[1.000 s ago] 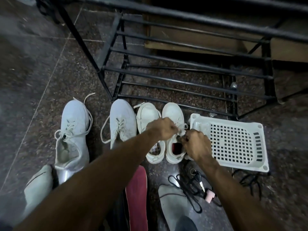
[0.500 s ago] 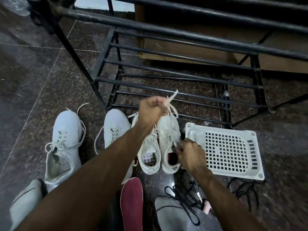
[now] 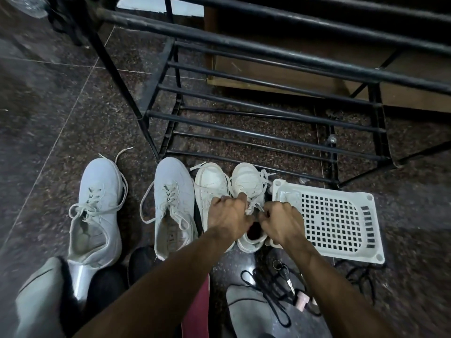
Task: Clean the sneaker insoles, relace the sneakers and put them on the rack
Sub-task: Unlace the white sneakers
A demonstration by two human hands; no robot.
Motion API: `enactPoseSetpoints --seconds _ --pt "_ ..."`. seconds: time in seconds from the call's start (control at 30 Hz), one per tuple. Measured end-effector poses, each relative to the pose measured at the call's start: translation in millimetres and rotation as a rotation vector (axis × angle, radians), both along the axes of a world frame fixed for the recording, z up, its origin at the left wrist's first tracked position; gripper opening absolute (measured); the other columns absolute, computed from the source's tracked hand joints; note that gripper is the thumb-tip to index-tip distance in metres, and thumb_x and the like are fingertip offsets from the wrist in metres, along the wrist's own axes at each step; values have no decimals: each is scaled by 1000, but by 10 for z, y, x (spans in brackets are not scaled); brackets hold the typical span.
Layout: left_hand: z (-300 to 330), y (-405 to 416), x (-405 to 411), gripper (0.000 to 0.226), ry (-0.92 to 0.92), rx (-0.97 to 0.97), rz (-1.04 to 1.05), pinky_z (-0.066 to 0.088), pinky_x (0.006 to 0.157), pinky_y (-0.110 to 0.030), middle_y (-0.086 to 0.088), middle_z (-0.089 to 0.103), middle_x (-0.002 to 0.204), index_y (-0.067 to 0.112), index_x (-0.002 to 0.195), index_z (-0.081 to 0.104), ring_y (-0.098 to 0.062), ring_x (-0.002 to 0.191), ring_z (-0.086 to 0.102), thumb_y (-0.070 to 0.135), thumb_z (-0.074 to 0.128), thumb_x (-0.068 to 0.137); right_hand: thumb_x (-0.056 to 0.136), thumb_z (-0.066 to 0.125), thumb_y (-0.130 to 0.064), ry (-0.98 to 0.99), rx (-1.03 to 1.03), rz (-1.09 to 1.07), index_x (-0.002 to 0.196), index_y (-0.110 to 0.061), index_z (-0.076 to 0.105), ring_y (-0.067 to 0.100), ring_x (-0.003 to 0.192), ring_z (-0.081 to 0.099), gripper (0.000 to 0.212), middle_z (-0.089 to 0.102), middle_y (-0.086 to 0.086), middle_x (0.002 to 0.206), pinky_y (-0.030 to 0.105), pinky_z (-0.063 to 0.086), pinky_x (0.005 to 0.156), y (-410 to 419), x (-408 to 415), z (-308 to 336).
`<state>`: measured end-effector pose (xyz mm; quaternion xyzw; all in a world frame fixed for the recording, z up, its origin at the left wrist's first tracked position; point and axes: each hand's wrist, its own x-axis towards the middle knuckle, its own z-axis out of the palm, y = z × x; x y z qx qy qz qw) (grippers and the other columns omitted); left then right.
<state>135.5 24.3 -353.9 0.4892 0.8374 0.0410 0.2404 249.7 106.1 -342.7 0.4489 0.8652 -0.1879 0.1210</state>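
Because the lace (image 3: 256, 206) has to be drawn snug over the tongue, both hands meet above the right-most white sneaker (image 3: 249, 184), left hand (image 3: 229, 215) and right hand (image 3: 280, 220) each pinching the lace with curled fingers. It stands on the floor just before the rack (image 3: 268, 140), probably so that shelving it afterwards takes a short reach.

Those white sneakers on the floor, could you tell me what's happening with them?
A person is lacing the right-hand small white sneaker: the left hand and right hand both pinch its lace. Its partner and two larger pale sneakers sit alongside. The black rack holds no shoes yet.
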Motion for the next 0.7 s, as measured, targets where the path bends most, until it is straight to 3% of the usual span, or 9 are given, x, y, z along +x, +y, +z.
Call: enactPoseSetpoints --seconds 0.07,0.13,0.2,0.37,0.5,0.6,0.7 --pt "-12 14 -6 38 9 4 40 33 104 -42 -3 66 104 20 111 51 -23 104 58 51 51 90 90 51 -29 -15 37 -9 91 -21 66 26 79 63 17 68 5 87 30 46 69 24 34 -5" --pt "-36 -36 -36 32 9 7 69 13 117 -49 0 58 119 22 115 52 -21 123 46 40 55 88 90 49 -28 -38 102 -11 92 -19 66 28 83 64 19 68 6 91 30 43 68 51 73 -4" --pt "-56 -107 -77 30 9 32 96 -1 119 -52 3 48 124 25 113 54 -18 132 35 37 58 86 90 49 -27 -58 120 -18 88 -18 66 28 80 64 20 68 6 90 29 41 65 73 85 -1" --pt "-67 -185 -145 21 -37 82 211 -5 117 -57 5 41 117 26 97 62 -15 132 30 36 66 78 87 50 -26 -69 100 -77 81 -18 66 30 82 65 18 69 7 89 28 41 65 117 97 -9" --pt "-64 -252 -130 30 -20 101 234 -3 116 -59 4 38 118 27 106 55 -16 130 31 36 63 79 88 52 -27 -52 98 -130 90 -18 68 29 85 66 18 69 6 94 30 45 68 121 87 1" --pt "39 -242 -27 35 103 68 83 -3 117 -60 -1 35 125 25 118 47 -21 135 28 28 57 85 91 52 -31 -27 115 -148 93 -16 66 29 82 65 21 68 7 94 31 46 69 51 88 -15" --pt "78 -158 77 30 224 46 -172 -13 113 -62 -5 30 139 25 114 55 -28 146 9 14 56 86 91 56 -33 3 66 -230 86 -18 67 25 71 55 19 69 7 89 28 40 65 6 54 5"
